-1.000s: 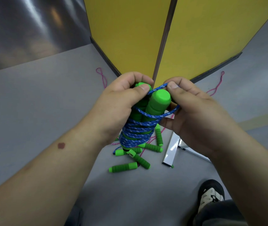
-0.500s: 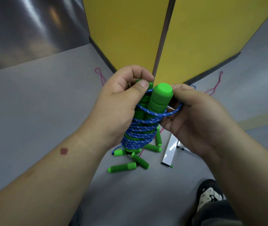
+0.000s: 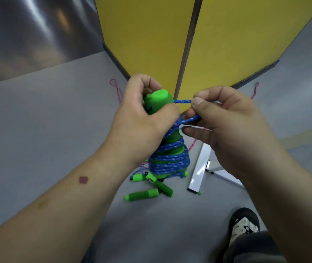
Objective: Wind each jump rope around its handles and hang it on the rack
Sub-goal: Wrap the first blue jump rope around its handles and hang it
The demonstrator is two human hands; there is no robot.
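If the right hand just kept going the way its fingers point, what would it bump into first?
Its fingers point left, so the right hand, which pinches the blue rope, would most likely meet the green handles and the left hand that grips them. Depth is hard to judge from one view.

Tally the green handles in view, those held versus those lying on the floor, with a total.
Handles held in left hand: 2
Loose handles on floor, partly hidden behind the bundle: 4 showing
Total: 6
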